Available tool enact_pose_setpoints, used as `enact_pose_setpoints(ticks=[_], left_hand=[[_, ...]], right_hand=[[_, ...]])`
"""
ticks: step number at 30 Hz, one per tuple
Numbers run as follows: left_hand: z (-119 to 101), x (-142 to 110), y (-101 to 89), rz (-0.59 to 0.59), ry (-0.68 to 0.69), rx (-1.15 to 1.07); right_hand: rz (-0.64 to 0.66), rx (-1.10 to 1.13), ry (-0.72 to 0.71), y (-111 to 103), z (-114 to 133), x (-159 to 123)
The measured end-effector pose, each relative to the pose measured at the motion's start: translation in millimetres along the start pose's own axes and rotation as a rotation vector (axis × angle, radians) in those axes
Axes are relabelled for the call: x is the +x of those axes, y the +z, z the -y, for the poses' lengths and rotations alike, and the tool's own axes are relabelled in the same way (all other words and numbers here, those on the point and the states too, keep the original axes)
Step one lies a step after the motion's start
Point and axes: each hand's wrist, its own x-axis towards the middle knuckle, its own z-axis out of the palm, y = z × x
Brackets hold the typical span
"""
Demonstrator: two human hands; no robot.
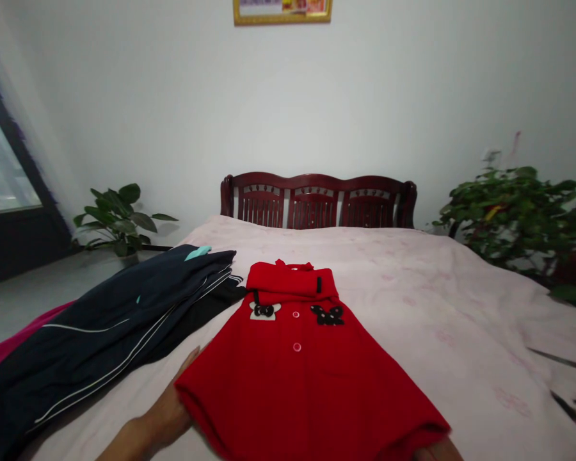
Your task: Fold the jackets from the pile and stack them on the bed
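Note:
A red button-front garment (307,384), which looks like a coat, lies spread on the bed in front of me. It has two pale-rimmed buttons, a white-and-black bow patch and a dark spotted bow patch. Its upper part is folded across, with a small dark strip on it. My left hand (170,410) is at the garment's lower left corner, closed on the hem, its fingers partly hidden by the cloth. At the lower right corner my right hand (436,450) holds the hem from beneath; most of it is covered by cloth or out of frame.
Dark clothes with white stripes (110,339) lie piled on the left, over something pink (9,346). Scissors-like dark blades (569,406) lie at the right edge of the pale pink bedspread (441,307). Behind stands a wooden headboard (314,202), between leafy plants (120,218).

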Motion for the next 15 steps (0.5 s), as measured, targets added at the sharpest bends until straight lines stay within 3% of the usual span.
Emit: enact_pose_setpoints(ticks=[3,5,8,10,11,15], left_hand=[[-35,44,3.9,0.027,0.07,-0.038],[-53,73,8.0,0.128,0.137,-0.048],[-61,102,15.5,0.418,0.258,-0.049],[-55,108,15.6,0.549,0.303,-0.052],[-50,108,13.0,0.581,0.315,-0.046],[-35,95,-6.3,0.621,0.397,0.055]], right_hand=[[-0.026,0.105,0.004,5,40,41],[0.024,0.135,-0.004,11,70,74],[0.332,0.097,-0.036,28,98,109],[0.485,0.093,-0.076,39,98,115],[0.501,0.106,-0.104,42,92,113],[0.378,0.165,-0.29,29,52,85]])
